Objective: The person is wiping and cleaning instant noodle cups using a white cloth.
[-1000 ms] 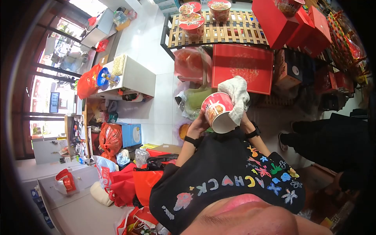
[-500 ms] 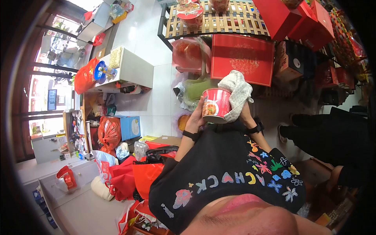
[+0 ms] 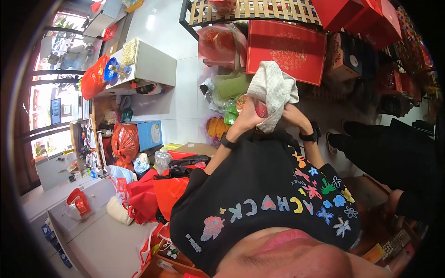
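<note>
In the upper centre of the frame, the left hand [image 3: 249,116] grasps the cup [image 3: 262,110], while the right hand [image 3: 297,117] clutches the cloth [image 3: 271,85], which hides most of it. A loose hold could let it slip; hard squeezing might dent it. A red box [image 3: 286,52] and rack [image 3: 269,11] crowd the top.

The hands [image 3: 251,116] hold a pale cloth [image 3: 272,85] against a red cup [image 3: 262,110].

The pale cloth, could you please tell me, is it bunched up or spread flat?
Bunched up: the pale cloth lies in loose, uneven folds over the red cup, hiding most of it.
</note>
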Demonstrator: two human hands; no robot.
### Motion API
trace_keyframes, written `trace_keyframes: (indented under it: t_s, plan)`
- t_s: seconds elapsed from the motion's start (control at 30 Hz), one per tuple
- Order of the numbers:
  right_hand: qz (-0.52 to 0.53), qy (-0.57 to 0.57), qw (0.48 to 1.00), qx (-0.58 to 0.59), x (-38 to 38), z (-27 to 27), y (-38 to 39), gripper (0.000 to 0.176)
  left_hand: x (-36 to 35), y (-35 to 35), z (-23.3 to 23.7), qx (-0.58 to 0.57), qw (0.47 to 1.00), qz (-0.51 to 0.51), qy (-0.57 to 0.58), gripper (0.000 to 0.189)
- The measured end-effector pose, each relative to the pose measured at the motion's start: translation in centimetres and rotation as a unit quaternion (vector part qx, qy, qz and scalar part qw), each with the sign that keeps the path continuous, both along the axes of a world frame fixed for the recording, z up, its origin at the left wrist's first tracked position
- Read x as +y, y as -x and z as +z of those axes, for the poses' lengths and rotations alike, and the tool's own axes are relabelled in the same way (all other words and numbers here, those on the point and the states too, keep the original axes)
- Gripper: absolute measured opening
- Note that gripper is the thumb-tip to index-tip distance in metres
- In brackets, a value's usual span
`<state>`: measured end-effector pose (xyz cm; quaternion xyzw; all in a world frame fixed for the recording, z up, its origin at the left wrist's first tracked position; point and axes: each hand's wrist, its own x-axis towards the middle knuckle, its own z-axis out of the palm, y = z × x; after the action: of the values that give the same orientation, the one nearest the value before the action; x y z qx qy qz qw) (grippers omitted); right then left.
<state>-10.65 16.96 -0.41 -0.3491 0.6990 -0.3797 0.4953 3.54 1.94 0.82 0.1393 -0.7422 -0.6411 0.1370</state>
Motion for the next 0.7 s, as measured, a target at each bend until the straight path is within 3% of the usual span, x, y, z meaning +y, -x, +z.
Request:
trace_keyframes:
  t_s: [0.07, 0.13, 0.2, 0.3, 0.4, 0.43, 0.53, 0.57, 0.7]
  plan:
    - [-0.030, 0.131, 0.990, -0.046, 0.2, -0.5, 0.1, 0.047, 0.2, -0.1, 0.2, 0.021, 1.000, -0.011, -0.015, 0.107]
    - [-0.014, 0.095, 0.994, -0.055, 0.5, -0.5, 0.4, 0.043, -0.2, -0.7, -0.4, 0.009, 1.000, -0.017, 0.012, 0.105]
    - [-0.011, 0.057, 0.997, -0.055, 1.0, -0.6, 0.4, 0.043, -0.1, -1.2, -1.1, -0.013, 0.997, -0.012, -0.073, 0.109]
    - [-0.069, 0.101, 0.992, -0.014, 1.9, -3.8, 0.4, 0.044, 0.1, -1.2, -2.8, 0.005, 0.987, 0.037, -0.156, 0.110]
    - [-0.191, 0.099, 0.975, -0.060, 3.3, -4.1, 0.5, 0.045, -1.2, -1.2, -4.4, 0.001, 0.983, 0.038, -0.180, 0.101]
    - [-0.231, 0.075, 0.964, -0.106, 4.1, -5.6, 1.3, 0.049, -1.5, -1.2, -2.9, -0.008, 0.976, 0.028, -0.214, 0.086]
    - [-0.349, 0.184, 0.898, -0.194, 6.1, -7.1, 2.5, 0.051, -2.6, -0.2, -4.7, 0.018, 0.984, 0.117, -0.134, 0.074]
    - [-0.373, 0.178, 0.886, -0.210, 7.3, -6.9, 2.9, 0.049, -2.8, -0.1, -5.1, 0.002, 0.976, 0.134, -0.170, 0.067]
    - [-0.478, 0.209, 0.826, -0.214, 10.3, -9.1, 3.9, 0.043, -3.8, 1.7, -6.3, -0.053, 0.981, 0.158, -0.097, 0.070]
